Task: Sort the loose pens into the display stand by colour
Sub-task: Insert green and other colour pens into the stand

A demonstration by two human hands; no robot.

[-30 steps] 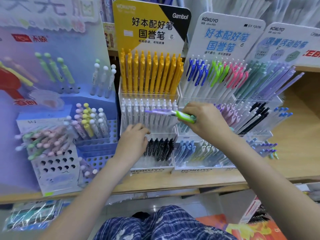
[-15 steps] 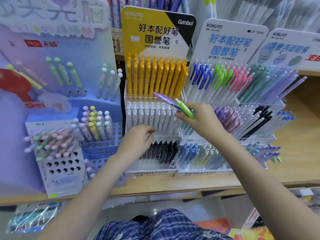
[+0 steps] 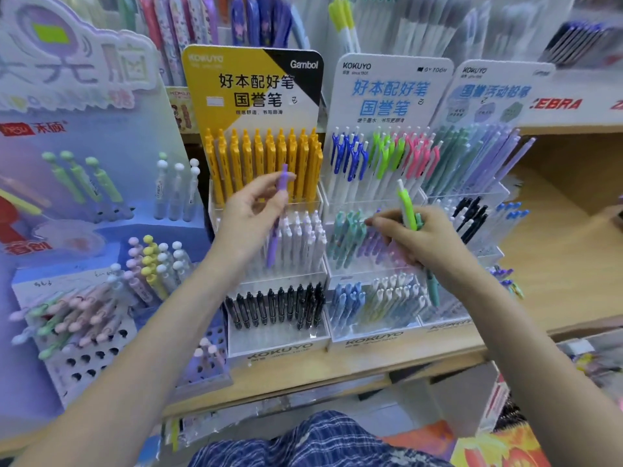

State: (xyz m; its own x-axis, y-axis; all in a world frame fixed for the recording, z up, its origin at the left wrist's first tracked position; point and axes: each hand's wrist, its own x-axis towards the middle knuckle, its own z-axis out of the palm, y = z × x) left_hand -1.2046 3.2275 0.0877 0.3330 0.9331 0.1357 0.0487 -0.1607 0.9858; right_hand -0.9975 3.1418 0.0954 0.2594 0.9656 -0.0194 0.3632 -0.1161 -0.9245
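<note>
My left hand (image 3: 251, 214) pinches a purple pen (image 3: 277, 227) upright in front of the yellow and white pen rows of the left display stand (image 3: 276, 348). My right hand (image 3: 418, 237) grips a lime-green pen (image 3: 406, 207) pointing up, with a teal pen (image 3: 432, 288) hanging below the fist. It hovers over the teal and purple row of the middle display stand (image 3: 367, 342), whose top row holds blue, green and pink pens.
A blue stand (image 3: 84, 362) with pastel ball-top pens sits at the left. A third stand with green, lilac and black pens (image 3: 472, 214) is at the right. All rest on a wooden shelf (image 3: 556, 264). Hanging packaged pens fill the wall above.
The purple pen went from my right hand into my left, which rose from the black pens to the yellow row. My right hand shifted right, still holding the green pen.
</note>
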